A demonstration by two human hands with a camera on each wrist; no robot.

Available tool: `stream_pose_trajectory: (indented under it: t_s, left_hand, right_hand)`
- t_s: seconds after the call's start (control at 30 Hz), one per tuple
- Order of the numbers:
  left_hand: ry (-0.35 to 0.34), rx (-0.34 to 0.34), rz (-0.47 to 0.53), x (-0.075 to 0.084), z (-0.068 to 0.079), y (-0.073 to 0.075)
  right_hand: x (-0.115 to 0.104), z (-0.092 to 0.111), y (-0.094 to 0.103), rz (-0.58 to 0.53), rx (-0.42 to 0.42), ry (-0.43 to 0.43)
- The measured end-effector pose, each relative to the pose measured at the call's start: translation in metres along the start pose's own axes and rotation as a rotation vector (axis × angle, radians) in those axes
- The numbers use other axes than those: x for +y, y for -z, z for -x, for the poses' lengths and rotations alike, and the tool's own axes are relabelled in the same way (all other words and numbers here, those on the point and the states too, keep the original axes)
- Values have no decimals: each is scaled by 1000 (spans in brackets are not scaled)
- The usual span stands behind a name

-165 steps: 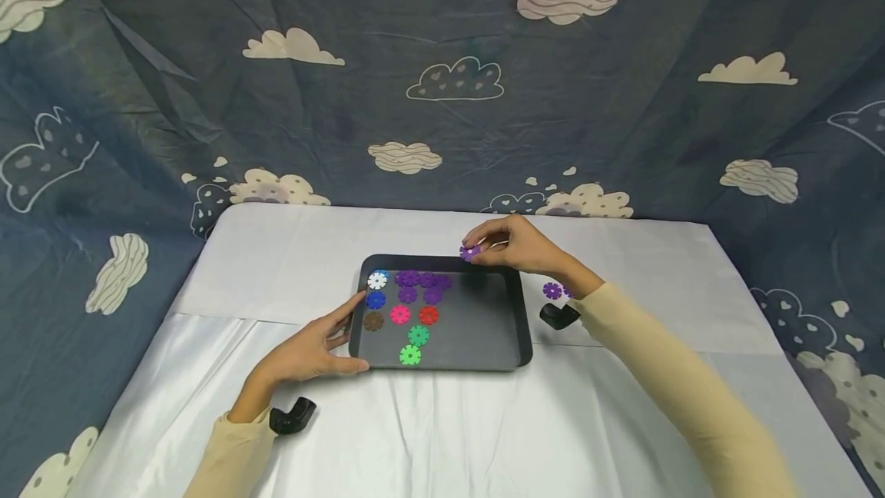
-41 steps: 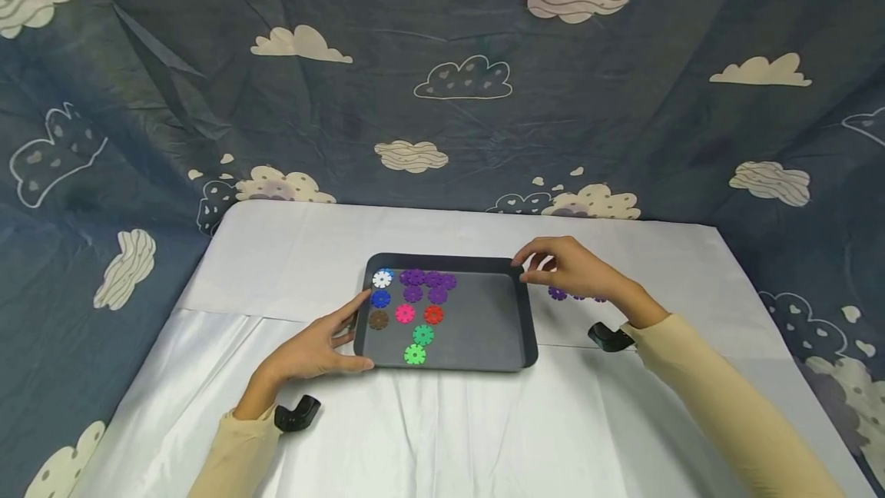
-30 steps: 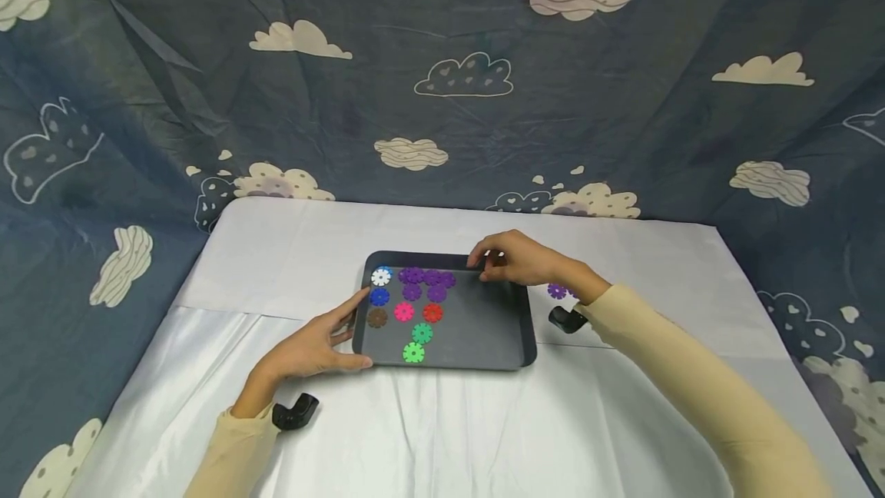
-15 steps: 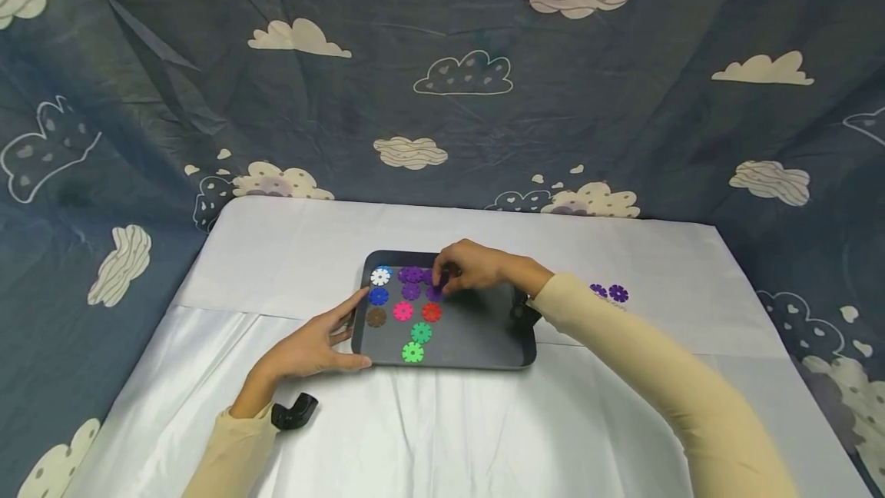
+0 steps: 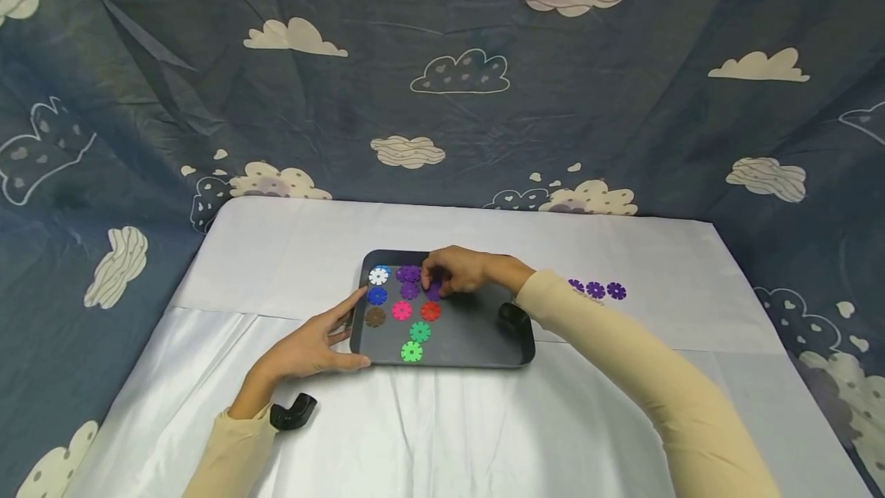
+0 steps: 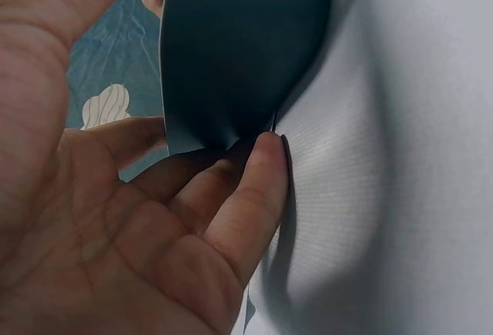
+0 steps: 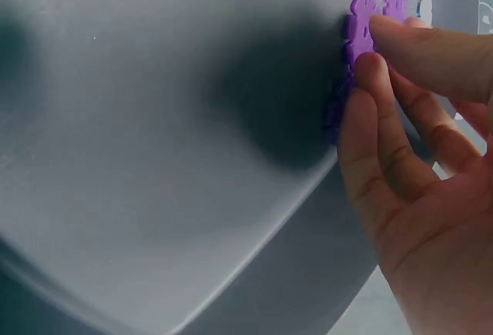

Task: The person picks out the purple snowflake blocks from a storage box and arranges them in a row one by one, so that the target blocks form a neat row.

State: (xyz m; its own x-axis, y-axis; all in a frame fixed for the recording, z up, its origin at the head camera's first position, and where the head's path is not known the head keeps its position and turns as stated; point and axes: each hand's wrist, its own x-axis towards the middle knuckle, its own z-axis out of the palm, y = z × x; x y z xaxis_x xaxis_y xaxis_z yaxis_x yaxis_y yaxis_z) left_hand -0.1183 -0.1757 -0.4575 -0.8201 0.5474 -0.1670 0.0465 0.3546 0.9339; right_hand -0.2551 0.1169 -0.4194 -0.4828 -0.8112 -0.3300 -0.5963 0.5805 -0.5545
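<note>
In the head view, my left hand (image 5: 311, 344) grips the left end of a dark grey baking tray (image 5: 477, 344), thumb at the near corner. The left wrist view shows its fingers bent against the tray's outer wall (image 6: 239, 58). My right hand (image 5: 459, 269) reaches over the far part of the tray, pinching a purple snowflake disc (image 7: 359, 35) among other purple discs (image 5: 409, 275), partly hidden by the fingers. In the tray also lie white (image 5: 378, 275), blue (image 5: 376, 296), brown (image 5: 375, 317), pink (image 5: 402, 310), red (image 5: 430, 311), green (image 5: 419, 331) and light green discs (image 5: 411, 352).
A few purple discs (image 5: 596, 290) lie on the white cloth (image 5: 643, 252) right of the tray, partly beside the right sleeve (image 5: 622, 352). Black wrist cameras sit at the left wrist (image 5: 293, 412) and right wrist (image 5: 513, 315). A dark cloud-print curtain (image 5: 332, 121) hangs behind.
My right hand has moved left from the tray's right rim to the purple discs inside. Purple discs on the cloth are now less covered by the arm. The left hand has stayed put.
</note>
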Motion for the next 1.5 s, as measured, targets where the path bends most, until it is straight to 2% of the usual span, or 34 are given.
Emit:
stream_pose_trajectory:
  t_s: [0.27, 0.67, 0.9, 1.3, 1.5]
  left_hand:
    - [2, -4, 4, 0, 1, 1]
    - [7, -4, 4, 2, 1, 1]
    - [0, 0, 0, 2, 1, 0]
    - [0, 1, -4, 2, 0, 1]
    - [2, -2, -5, 2, 0, 0]
  right_hand:
    - [2, -5, -3, -42, -11, 1]
    - [-2, -7, -5, 73, -2, 0]
    - [-2, -7, -5, 85, -25, -4]
    - [-4, -4, -6, 138, -10, 57]
    - [-2, -3, -5, 116, -3, 51]
